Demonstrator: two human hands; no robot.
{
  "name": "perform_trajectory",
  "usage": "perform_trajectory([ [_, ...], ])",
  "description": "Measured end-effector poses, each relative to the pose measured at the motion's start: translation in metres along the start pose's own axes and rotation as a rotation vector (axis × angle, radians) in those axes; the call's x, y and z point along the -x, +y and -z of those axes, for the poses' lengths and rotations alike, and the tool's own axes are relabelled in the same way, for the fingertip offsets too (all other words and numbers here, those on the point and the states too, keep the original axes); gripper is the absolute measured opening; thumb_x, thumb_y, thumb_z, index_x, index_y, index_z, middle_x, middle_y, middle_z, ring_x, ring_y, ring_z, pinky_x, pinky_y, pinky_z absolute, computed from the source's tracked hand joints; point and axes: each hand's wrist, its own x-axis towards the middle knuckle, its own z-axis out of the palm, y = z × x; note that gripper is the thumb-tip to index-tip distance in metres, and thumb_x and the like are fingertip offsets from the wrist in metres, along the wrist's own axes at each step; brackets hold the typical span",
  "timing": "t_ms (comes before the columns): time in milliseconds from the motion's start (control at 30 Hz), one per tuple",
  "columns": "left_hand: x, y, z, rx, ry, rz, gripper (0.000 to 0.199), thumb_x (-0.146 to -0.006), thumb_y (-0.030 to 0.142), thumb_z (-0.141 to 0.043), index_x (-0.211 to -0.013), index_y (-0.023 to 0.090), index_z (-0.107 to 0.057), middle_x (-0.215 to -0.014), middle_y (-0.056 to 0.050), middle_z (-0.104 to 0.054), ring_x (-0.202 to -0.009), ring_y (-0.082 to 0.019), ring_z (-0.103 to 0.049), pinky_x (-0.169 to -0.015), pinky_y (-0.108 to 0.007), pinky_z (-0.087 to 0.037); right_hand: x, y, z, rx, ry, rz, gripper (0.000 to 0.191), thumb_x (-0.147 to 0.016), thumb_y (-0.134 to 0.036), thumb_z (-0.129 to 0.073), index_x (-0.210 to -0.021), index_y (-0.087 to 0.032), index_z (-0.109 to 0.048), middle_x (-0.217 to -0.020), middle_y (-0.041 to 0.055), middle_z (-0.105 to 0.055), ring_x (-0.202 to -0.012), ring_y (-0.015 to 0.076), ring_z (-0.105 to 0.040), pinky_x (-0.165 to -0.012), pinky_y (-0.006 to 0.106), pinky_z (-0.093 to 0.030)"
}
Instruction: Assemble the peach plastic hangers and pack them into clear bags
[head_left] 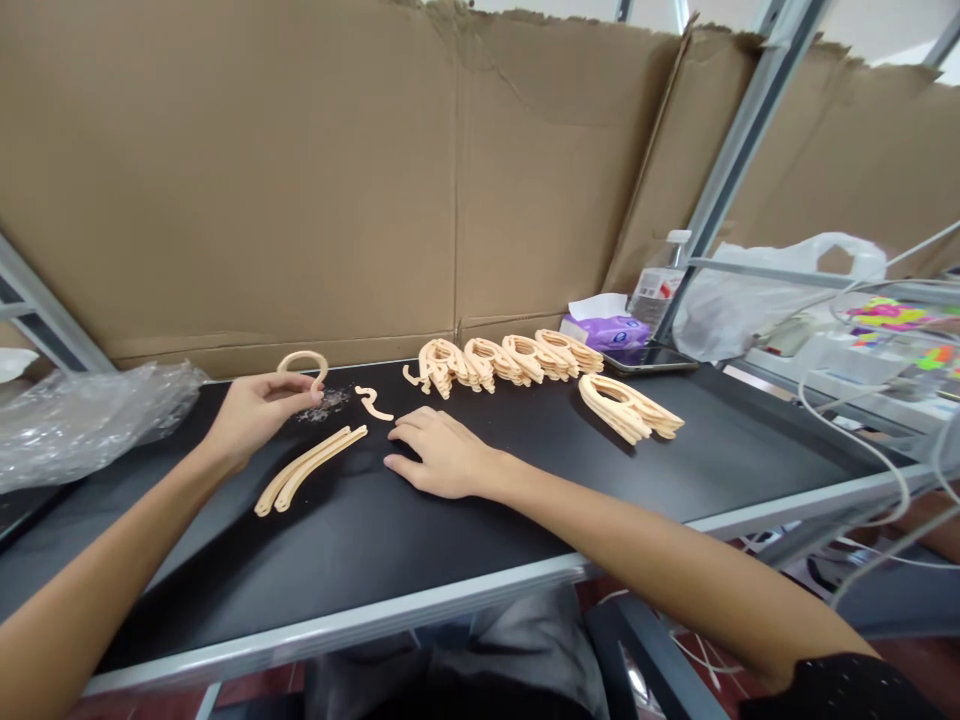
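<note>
My left hand (259, 410) pinches a cream plastic ring (304, 356) between thumb and fingers, raised over the table's left part. Below it, two long curved cream strips (311, 468) lie side by side. Small hook-shaped pieces (373, 403) rest between my hands. My right hand (442, 452) is palm down near the table top, fingers apart, with nothing seen in it. Behind it stand several stacks of cream looped pieces (491, 362) in a row. Another stack (626, 408) lies apart to the right.
A black table (465, 560) has a metal front edge. Clear plastic wrap (90, 420) lies at the left. Tissues (607, 325), a bottle (660, 285) and a dark phone (651, 358) are at the back right. White cables (855, 430) hang at the right; cardboard (300, 180) stands behind.
</note>
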Motion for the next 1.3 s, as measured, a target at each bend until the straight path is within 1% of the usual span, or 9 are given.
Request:
perform_trajectory([
  [233,0.016,0.009,0.0,0.265,-0.136,0.05,0.038,-0.052,0.043,-0.088,-0.075,0.017,-0.072,-0.082,-0.005,-0.075,-0.085,-0.026,-0.07,-0.091,-0.041,-0.053,-0.024,-0.014,-0.003,0.082,0.024,0.149,0.028,-0.096,-0.02,-0.049,-0.121,-0.013,-0.058,-0.125,0.0138,-0.062,-0.116,0.0248,-0.053,-0.098,0.042,-0.045],
  [400,0.019,0.007,-0.004,0.167,-0.328,-0.07,0.03,-0.064,0.047,-0.081,-0.072,0.019,-0.073,-0.083,-0.005,-0.071,-0.084,-0.024,-0.067,-0.082,-0.036,-0.055,-0.035,-0.018,-0.01,0.133,-0.033,0.146,0.016,-0.096,-0.02,-0.051,-0.105,-0.014,-0.063,-0.11,0.0131,-0.065,-0.102,0.0242,-0.055,-0.09,0.041,-0.047],
  [533,0.02,0.007,-0.006,0.081,-0.406,-0.156,0.027,-0.069,0.048,-0.076,-0.071,0.022,-0.074,-0.084,-0.003,-0.07,-0.083,-0.023,-0.066,-0.08,-0.033,-0.054,-0.026,-0.011,-0.002,0.133,-0.022,0.128,0.014,-0.095,-0.019,-0.053,-0.098,-0.015,-0.065,-0.101,0.0117,-0.064,-0.097,0.023,-0.053,-0.085,0.037,-0.046],
  [633,0.022,0.013,-0.007,0.064,-0.447,-0.158,0.026,-0.07,0.048,-0.074,-0.071,0.022,-0.074,-0.081,-0.003,-0.071,-0.084,-0.024,-0.067,-0.08,-0.033,-0.053,-0.015,0.0,0.005,0.11,-0.011,0.098,0.015,-0.095,-0.016,-0.05,-0.096,-0.014,-0.065,-0.098,0.0109,-0.064,-0.095,0.0216,-0.053,-0.084,0.034,-0.045],
  [733,0.024,0.017,-0.008,0.04,-0.464,-0.172,0.027,-0.071,0.049,-0.073,-0.068,0.022,-0.072,-0.081,-0.003,-0.071,-0.083,-0.024,-0.066,-0.079,-0.032,-0.052,-0.009,0.012,0.009,0.066,-0.005,0.058,0.018,-0.096,-0.013,-0.047,-0.096,-0.015,-0.065,-0.093,0.0089,-0.065,-0.091,0.0202,-0.055,-0.083,0.032,-0.044],
  [867,0.024,0.014,-0.011,0.023,-0.464,-0.18,0.027,-0.072,0.05,-0.073,-0.072,0.023,-0.073,-0.083,-0.003,-0.073,-0.084,-0.023,-0.067,-0.081,-0.032,-0.052,-0.01,0.023,0.017,-0.073,0.136,0.013,0.017,-0.095,-0.014,-0.049,-0.095,-0.016,-0.066,-0.094,0.0071,-0.066,-0.093,0.0187,-0.057,-0.085,0.031,-0.043],
  [1033,0.023,0.009,-0.016,-0.002,-0.294,-0.251,0.029,-0.071,0.052,-0.073,-0.069,0.023,-0.072,-0.104,-0.005,-0.074,-0.1,-0.026,-0.067,-0.091,-0.034,-0.051,-0.014,0.021,0.03,-0.257,0.196,-0.096,0.018,-0.094,-0.016,-0.051,-0.088,-0.015,-0.068,-0.083,0.0028,-0.068,-0.079,0.0143,-0.058,-0.077,0.028,-0.042],
  [1133,0.025,0.011,-0.018,-0.023,-0.27,-0.253,0.03,-0.07,0.052,-0.074,-0.07,0.023,-0.075,-0.112,-0.006,-0.072,-0.104,-0.027,-0.066,-0.092,-0.033,-0.05,-0.014,0.02,0.033,-0.345,0.215,-0.162,0.02,-0.094,-0.019,-0.05,-0.087,-0.015,-0.069,-0.08,0.0011,-0.066,-0.076,0.0132,-0.057,-0.072,0.026,-0.041],
  [1300,0.032,0.02,-0.024,0.038,-0.395,-0.174,0.033,-0.072,0.052,-0.073,-0.072,0.02,-0.073,-0.083,-0.004,-0.073,-0.083,-0.023,-0.067,-0.08,-0.032,-0.053,-0.018,0.021,0.031,-0.53,0.3,-0.224,0.02,-0.092,-0.027,-0.053,-0.084,-0.016,-0.067,-0.075,-0.0003,-0.063,-0.071,0.0124,-0.056,-0.068,0.026,-0.043],
])
